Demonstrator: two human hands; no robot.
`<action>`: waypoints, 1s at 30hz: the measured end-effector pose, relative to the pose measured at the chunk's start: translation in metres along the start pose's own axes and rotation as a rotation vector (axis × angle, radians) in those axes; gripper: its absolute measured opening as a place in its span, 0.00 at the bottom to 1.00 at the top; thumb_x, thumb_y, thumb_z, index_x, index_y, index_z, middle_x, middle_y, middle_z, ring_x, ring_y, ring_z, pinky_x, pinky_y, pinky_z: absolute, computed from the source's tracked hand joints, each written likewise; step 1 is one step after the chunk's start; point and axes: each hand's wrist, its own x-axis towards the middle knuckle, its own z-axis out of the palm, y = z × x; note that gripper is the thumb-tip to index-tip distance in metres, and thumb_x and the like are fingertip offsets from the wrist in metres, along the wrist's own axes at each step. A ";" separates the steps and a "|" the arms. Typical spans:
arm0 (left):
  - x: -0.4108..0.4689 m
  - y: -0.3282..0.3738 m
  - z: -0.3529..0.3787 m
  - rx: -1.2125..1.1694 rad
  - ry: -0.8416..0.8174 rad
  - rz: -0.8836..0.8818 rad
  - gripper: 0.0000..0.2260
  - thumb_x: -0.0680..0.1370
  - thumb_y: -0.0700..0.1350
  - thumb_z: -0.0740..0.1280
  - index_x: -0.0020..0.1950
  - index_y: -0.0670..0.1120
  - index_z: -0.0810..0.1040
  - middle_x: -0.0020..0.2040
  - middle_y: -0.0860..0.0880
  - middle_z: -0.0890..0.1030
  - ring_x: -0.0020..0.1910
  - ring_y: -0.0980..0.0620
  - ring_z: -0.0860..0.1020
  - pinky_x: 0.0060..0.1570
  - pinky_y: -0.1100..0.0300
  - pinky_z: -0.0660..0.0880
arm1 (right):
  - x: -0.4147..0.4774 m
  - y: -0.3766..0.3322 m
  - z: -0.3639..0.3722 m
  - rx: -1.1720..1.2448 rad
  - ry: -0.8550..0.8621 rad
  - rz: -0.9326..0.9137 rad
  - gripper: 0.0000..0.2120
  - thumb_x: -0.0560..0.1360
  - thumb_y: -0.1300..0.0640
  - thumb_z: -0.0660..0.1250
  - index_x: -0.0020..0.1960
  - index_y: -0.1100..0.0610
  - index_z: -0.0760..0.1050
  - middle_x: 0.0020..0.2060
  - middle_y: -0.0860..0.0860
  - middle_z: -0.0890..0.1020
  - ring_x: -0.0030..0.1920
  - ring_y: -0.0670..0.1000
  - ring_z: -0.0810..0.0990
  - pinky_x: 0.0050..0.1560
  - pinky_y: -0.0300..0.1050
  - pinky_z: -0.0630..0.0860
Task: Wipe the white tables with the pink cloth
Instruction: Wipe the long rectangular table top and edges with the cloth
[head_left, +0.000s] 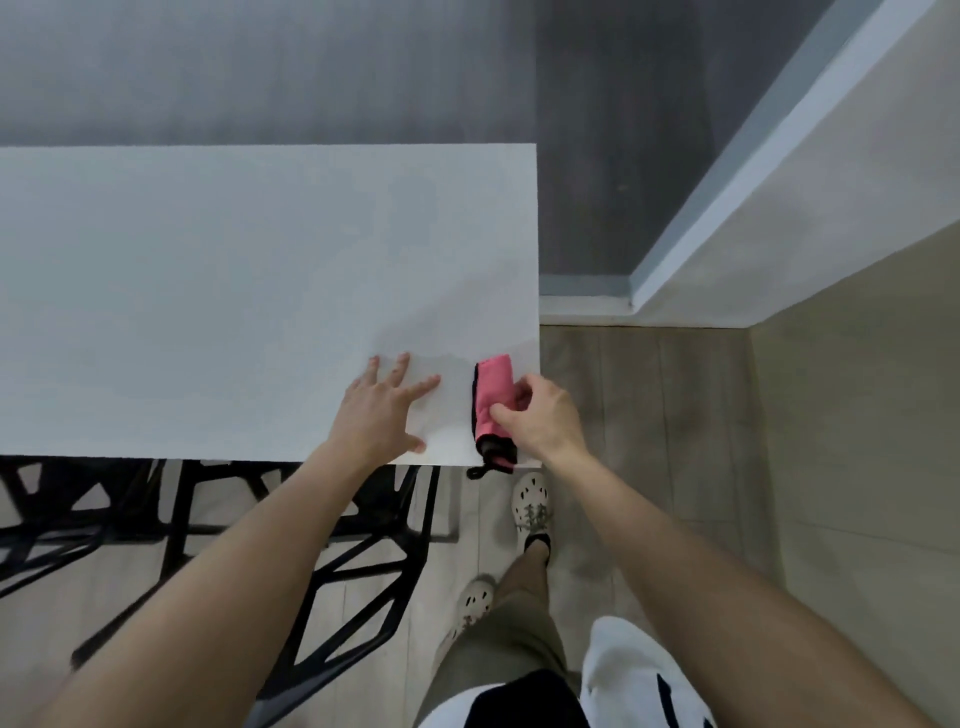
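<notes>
A white table (234, 291) fills the left and middle of the head view. Near its front right corner lies the pink cloth (491, 395), folded into a narrow bundle with a black edge and a black loop hanging over the table's front edge. My right hand (540, 415) grips the cloth's right side, thumb and fingers curled on it. My left hand (382, 410) rests flat on the table just left of the cloth, fingers spread and straight.
Black chairs (291, 551) with open-work frames stand under the table's front edge. My feet in pale clogs (530, 506) stand on the floor right of them. A wall (857, 364) and a window sill (727, 208) close the right side.
</notes>
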 end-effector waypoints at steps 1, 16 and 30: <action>0.002 0.003 -0.006 0.004 0.009 -0.009 0.46 0.72 0.62 0.81 0.85 0.67 0.60 0.89 0.49 0.54 0.87 0.36 0.55 0.80 0.40 0.64 | 0.004 -0.001 -0.010 0.036 0.022 -0.024 0.14 0.75 0.49 0.75 0.53 0.55 0.76 0.48 0.50 0.81 0.46 0.51 0.81 0.44 0.46 0.77; 0.152 0.078 -0.120 0.091 0.106 0.073 0.63 0.67 0.67 0.83 0.88 0.60 0.44 0.89 0.45 0.44 0.88 0.40 0.44 0.83 0.36 0.58 | 0.130 0.005 -0.089 0.294 0.209 0.104 0.26 0.78 0.56 0.75 0.74 0.52 0.73 0.58 0.47 0.82 0.55 0.51 0.83 0.53 0.42 0.78; 0.219 0.092 -0.152 0.112 -0.007 -0.009 0.74 0.55 0.63 0.89 0.87 0.66 0.40 0.89 0.41 0.45 0.87 0.31 0.47 0.79 0.35 0.68 | 0.186 -0.039 -0.009 0.506 0.252 -0.323 0.25 0.90 0.42 0.45 0.85 0.33 0.46 0.87 0.38 0.45 0.87 0.45 0.49 0.84 0.60 0.63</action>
